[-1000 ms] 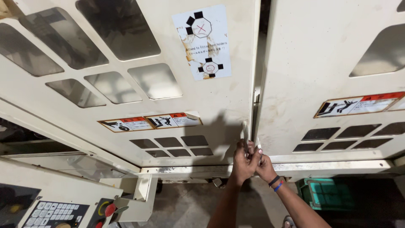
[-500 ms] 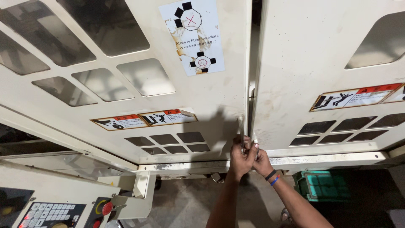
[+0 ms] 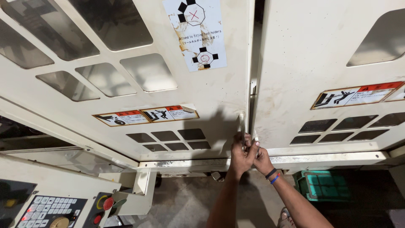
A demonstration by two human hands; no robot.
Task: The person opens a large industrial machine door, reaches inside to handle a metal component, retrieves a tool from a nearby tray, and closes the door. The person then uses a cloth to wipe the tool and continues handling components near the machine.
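Two cream machine doors fill the view, the left door [image 3: 126, 84] and the right door [image 3: 329, 63], meeting at a narrow dark gap. My left hand [image 3: 241, 154] grips the thin handle [image 3: 241, 122] on the left door's edge near the bottom of the gap. My right hand [image 3: 258, 157], with bands on its wrist, is pressed against it and closed around the handle on the right door's edge. Both hands touch each other, so the handles are mostly hidden.
A control panel [image 3: 50, 209] with keypad and red buttons sits at lower left. A green crate [image 3: 322, 185] stands on the floor under the right door. Warning stickers [image 3: 145, 115] and dark window panes cover both doors. A metal rail [image 3: 329, 158] runs below.
The view has shifted slightly, so the doors and hands sit a little to the left and lower. The hands stay clasped on the handles; the gap between doors looks about the same.
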